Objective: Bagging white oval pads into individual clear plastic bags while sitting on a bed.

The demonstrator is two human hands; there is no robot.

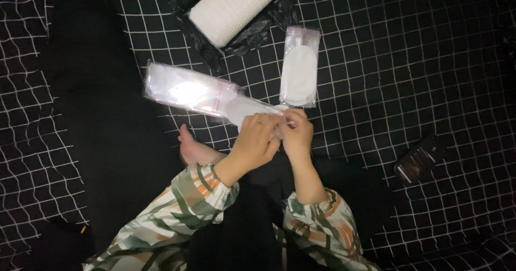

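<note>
A thin white pad [248,109] in a glossy clear sleeve is pinched by the closed left hand [257,139] and right hand [296,134], beside 1 bagged oval pad [299,75], on black white-gridded cloth [408,61]

A black sheet [408,61] with a thin white grid covers the whole surface. Up at twelve o'clock lies a long white stack of ribbed round pads [236,5], tilted, resting on crumpled black plastic wrap [252,34]. Just right of centre, at one o'clock, a sealed clear pouch [299,66] stands lengthwise with a white oval pad inside. Over at four o'clock, a dark phone [416,161] lies on the sheet, well apart from everything else.
</note>
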